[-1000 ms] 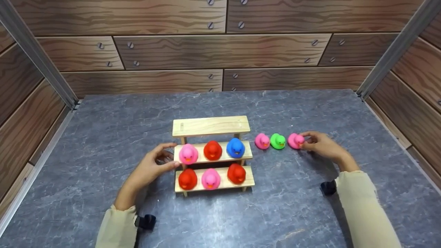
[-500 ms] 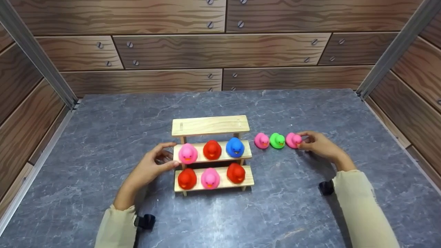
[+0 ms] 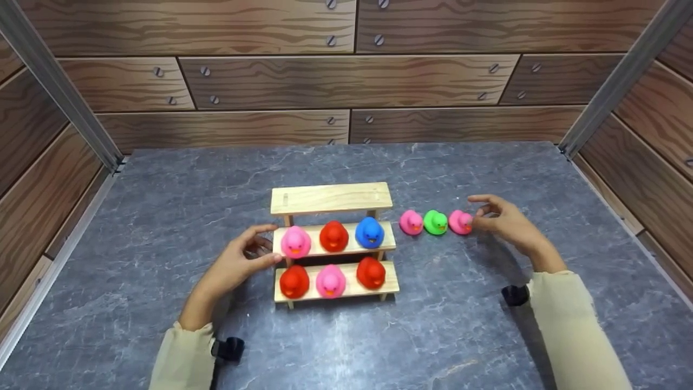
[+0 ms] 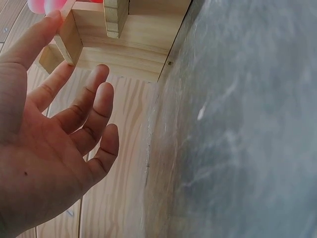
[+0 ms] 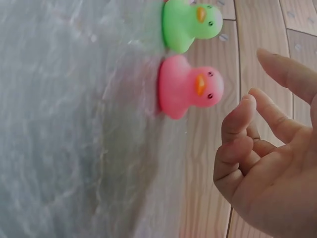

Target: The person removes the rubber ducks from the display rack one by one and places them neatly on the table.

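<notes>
My left hand (image 3: 236, 261) is at the left end of a three-tier wooden display stand (image 3: 331, 199), thumb and index finger pinching the middle board across its width. In the left wrist view, the other fingers (image 4: 101, 101) are loosely bent beside the board. My right hand (image 3: 506, 225) hovers just right of a pink rubber duck (image 3: 460, 222), holding nothing. The right wrist view shows a gap between that duck (image 5: 188, 88) and the fingertips. To its left, a green rubber duck (image 3: 435, 222) and another pink duck (image 3: 411, 222) complete a row on the table.
The middle tier carries a pink duck (image 3: 296, 242), a red duck (image 3: 334, 236) and a blue duck (image 3: 370, 233). On the bottom tier are two red ducks flanking a pink duck (image 3: 330, 281). Wood-patterned walls (image 3: 346, 81) enclose the grey marbled table (image 3: 433, 336).
My right hand has nudged the rightmost pink duck slightly left toward the green one, then let go and lifted off it. The left hand and stand have stayed put.
</notes>
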A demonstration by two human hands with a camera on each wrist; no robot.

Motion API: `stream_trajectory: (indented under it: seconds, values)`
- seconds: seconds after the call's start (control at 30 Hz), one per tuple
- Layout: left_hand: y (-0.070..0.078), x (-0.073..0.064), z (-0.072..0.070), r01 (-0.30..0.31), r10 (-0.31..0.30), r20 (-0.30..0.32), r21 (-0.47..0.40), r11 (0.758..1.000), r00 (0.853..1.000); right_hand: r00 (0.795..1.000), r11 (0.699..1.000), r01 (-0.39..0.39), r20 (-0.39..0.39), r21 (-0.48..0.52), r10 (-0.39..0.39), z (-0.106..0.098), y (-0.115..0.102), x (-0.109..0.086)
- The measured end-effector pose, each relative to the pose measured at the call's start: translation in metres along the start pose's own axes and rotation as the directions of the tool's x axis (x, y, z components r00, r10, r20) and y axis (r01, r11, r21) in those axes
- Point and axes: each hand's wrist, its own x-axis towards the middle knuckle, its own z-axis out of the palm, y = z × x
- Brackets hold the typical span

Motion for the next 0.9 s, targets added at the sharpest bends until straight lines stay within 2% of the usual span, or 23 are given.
stream_trajectory:
  seconds: [0.4, 0.67, 0.9]
  values:
    - [-0.001, 0.001, 0.001, -0.006, 0.006, -0.010, -0.002, 1.000, 1.000, 0.998, 0.993, 0.056, 0.017, 0.108, -0.058, 0.011, -0.017, -0.006]
    - [-0.002, -0.001, 0.001, -0.009, 0.009, -0.009, -0.014, 1.000, 1.000, 0.990, 0.968, 0.116, 0.047, 0.224, -0.130, 0.032, -0.032, -0.014]
    - [-0.001, 0.001, 0.001, -0.017, 0.017, -0.008, -0.008, 1.000, 1.000, 0.984, 0.955, 0.148, 0.054, 0.256, -0.167, 0.045, -0.046, -0.018]
